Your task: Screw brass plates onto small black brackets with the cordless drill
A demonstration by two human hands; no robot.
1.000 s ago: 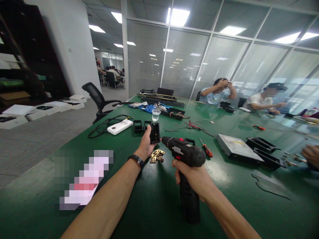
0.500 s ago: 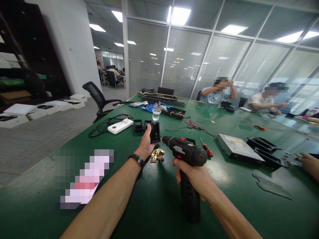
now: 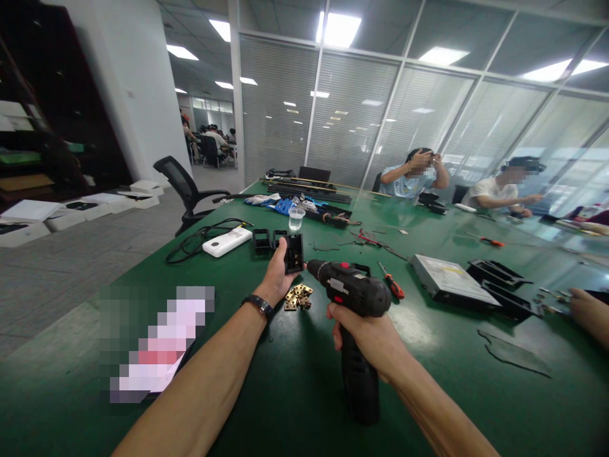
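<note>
Wrapped round the grip of a black cordless drill (image 3: 352,285) is my right hand (image 3: 364,327), and the drill points left. My left hand (image 3: 278,276), closed, holds a small black plastic box (image 3: 295,252) with its open side facing me; brass-coloured bits show inside. The drill's tip is right at the box's right side, though I cannot tell whether it touches. Below the box lies a small heap of brass pieces (image 3: 298,297). Two more black plastic frames (image 3: 261,241) stand just behind my left hand.
A white power bank (image 3: 227,242) with a black cable is left; a clear cup (image 3: 295,219) stands behind. To the right are a red-handled screwdriver (image 3: 394,287), a flat metal drive (image 3: 451,279) and black brackets (image 3: 507,301). Another person's hand (image 3: 587,308) is at the right edge.
The view has shifted very slightly, so everything sits a little further left. Both hands keep their hold, with the drill still at the box.
</note>
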